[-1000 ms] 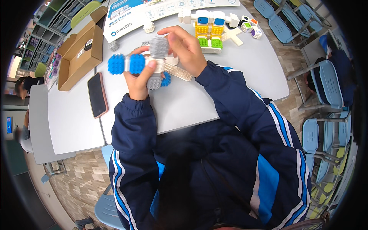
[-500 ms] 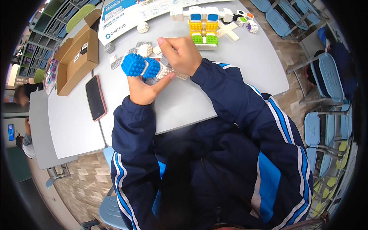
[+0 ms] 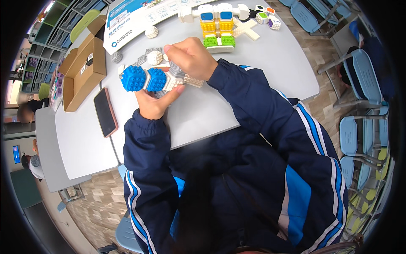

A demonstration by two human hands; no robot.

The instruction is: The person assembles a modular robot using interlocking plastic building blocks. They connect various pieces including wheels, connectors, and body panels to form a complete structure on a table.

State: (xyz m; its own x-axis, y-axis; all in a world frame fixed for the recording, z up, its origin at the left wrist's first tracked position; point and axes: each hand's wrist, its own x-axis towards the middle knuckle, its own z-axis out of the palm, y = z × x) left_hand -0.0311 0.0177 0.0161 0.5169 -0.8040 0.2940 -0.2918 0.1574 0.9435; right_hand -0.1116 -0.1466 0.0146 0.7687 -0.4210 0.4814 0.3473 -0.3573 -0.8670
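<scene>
Head view has the left hand [image 3: 153, 106] grasping a chunky model of blue and white studded plastic blocks [image 3: 156, 80], thumb along its near side and the other fingers mostly hidden behind it. Right hand [image 3: 192, 57] has its fingers curled in at the model's right end, against a light-grey studded plastic piece [image 3: 176, 69]; whether it grips that piece or only bears on it, I cannot tell. A beige studded plastic beam [image 3: 194, 81] juts out to the right of the model, and whether it is joined on is unclear. The step in hand looks like seating or adjusting the grey piece against the model's white part; the next move seems to call for a steady left hold and a firm, straight push, with the studs lined up first. Just beyond the model, a white knobbly plastic ball [image 3: 154, 58] sits on the pale grey surface [image 3: 203, 112]. Farther off, beyond and to the right of the model, stand an upright white, yellow and green block figure [image 3: 218, 29] and, beside it, a cream plastic cross [image 3: 247, 29]. Left of the model lie a dark-screened phone with a pink edge [image 3: 105, 112] and an open brown cardboard box [image 3: 72, 91].
</scene>
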